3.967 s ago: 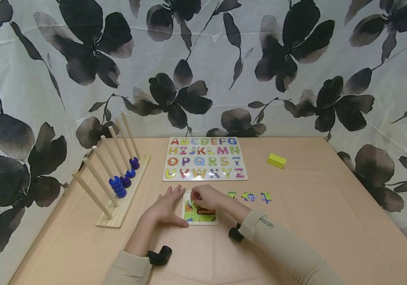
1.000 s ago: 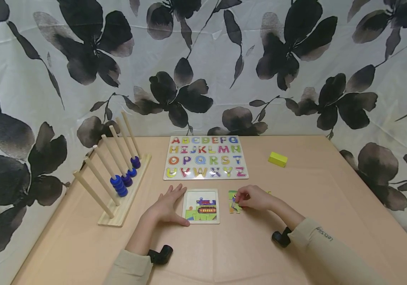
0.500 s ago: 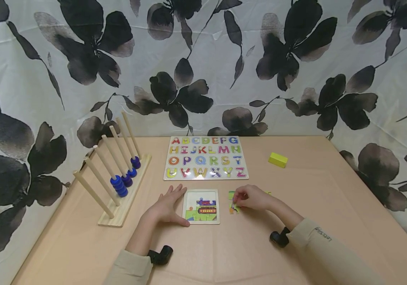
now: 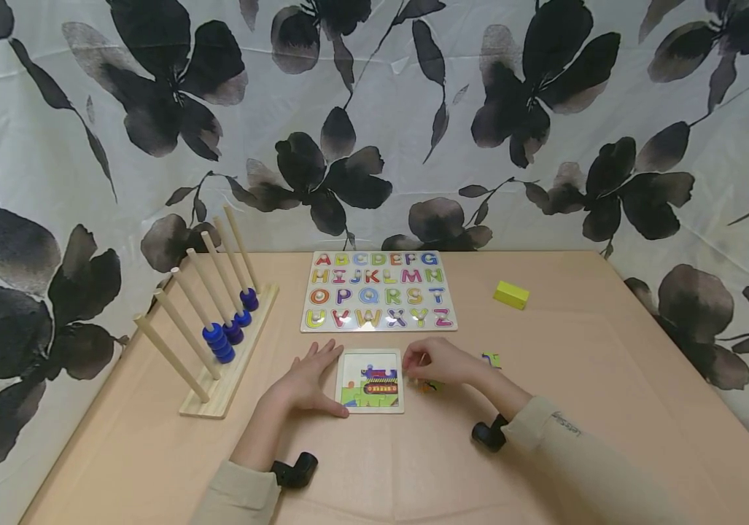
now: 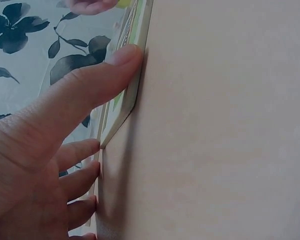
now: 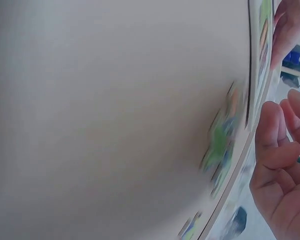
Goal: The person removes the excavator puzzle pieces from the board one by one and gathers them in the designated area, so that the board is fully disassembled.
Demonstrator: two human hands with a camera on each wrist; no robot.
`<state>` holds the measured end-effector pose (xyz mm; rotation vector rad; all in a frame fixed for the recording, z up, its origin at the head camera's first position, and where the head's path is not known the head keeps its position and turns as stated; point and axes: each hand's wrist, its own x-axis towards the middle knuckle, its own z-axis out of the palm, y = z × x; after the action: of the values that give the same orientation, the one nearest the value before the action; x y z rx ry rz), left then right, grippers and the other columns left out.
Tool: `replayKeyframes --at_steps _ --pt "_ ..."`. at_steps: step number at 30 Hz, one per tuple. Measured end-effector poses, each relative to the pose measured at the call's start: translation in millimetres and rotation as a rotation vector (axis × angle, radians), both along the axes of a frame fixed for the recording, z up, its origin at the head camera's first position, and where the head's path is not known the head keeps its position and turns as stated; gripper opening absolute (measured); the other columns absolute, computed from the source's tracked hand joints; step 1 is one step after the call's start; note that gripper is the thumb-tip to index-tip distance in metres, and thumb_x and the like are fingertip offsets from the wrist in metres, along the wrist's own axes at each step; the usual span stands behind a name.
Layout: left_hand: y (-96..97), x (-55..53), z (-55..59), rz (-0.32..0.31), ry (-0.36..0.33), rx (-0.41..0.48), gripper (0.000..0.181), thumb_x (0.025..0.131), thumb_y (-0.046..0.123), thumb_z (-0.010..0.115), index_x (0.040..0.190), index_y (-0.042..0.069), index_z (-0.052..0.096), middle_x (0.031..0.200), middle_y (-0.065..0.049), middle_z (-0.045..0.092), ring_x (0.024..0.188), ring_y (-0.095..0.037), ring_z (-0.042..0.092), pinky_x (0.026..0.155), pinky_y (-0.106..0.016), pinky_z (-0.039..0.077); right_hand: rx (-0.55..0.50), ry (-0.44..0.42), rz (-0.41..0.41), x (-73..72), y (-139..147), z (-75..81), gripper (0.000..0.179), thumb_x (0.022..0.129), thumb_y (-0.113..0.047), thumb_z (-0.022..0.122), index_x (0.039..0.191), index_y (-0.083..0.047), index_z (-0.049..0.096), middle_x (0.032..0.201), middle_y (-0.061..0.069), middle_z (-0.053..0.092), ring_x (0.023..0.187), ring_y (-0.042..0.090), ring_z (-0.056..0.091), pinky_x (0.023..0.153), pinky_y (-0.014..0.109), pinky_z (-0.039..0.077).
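My left hand (image 4: pixel 305 379) lies with its fingers spread at the left side of a small wooden-framed jigsaw (image 4: pixel 370 407). In the left wrist view its thumb (image 5: pixel 95 82) presses on the frame's rim and the fingertips meet its edge. Purple, red and green train pieces show inside the frame. My right hand (image 4: pixel 443 361) hovers at the frame's right side, thumb and fingers bent close together. I cannot tell whether a piece is between them. Under it lie loose jigsaw pieces (image 6: pixel 220 142), blurred in the right wrist view. Another piece (image 4: pixel 492 359) lies farther right, partly behind the wrist.
An alphabet board (image 4: pixel 379 292) with coloured letters lies behind the jigsaw. A wooden peg rack (image 4: pixel 243 364) with dark blue rings stands at the left. A yellow block (image 4: pixel 510 294) is at the back right. Flowered cloth (image 4: pixel 413 124) hangs behind the table.
From the frame, my right hand went to the loose pieces at the right, then came back left to the frame's edge. Purple and red pieces now show in the frame. My left hand stays put.
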<state>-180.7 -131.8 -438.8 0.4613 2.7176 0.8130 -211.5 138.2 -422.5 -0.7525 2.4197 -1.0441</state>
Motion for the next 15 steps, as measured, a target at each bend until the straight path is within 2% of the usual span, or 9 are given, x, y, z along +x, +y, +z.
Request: replayKeyframes --at_steps 8,15 --pt "0.0 0.6 0.1 0.008 -0.008 -0.004 0.107 0.054 0.038 0.087 0.141 0.004 0.034 0.149 -0.015 0.023 0.136 -0.039 0.008 0.106 -0.060 0.008 0.010 0.023 0.011 0.5 -28.1 3.1 0.005 0.083 -0.007 0.066 0.087 -0.006 0.063 0.073 -0.002 0.056 0.067 0.013 0.052 0.059 0.022 0.046" --pt "0.5 0.4 0.4 0.008 -0.010 0.009 0.107 0.054 0.039 0.087 0.140 0.004 0.034 0.148 -0.016 0.023 0.136 -0.040 0.009 0.105 -0.061 0.009 0.014 0.007 0.003 -4.3 -44.3 0.2 0.010 0.080 -0.006 0.069 0.088 -0.007 0.063 0.074 -0.001 0.056 0.068 0.013 0.052 0.063 0.021 0.046"
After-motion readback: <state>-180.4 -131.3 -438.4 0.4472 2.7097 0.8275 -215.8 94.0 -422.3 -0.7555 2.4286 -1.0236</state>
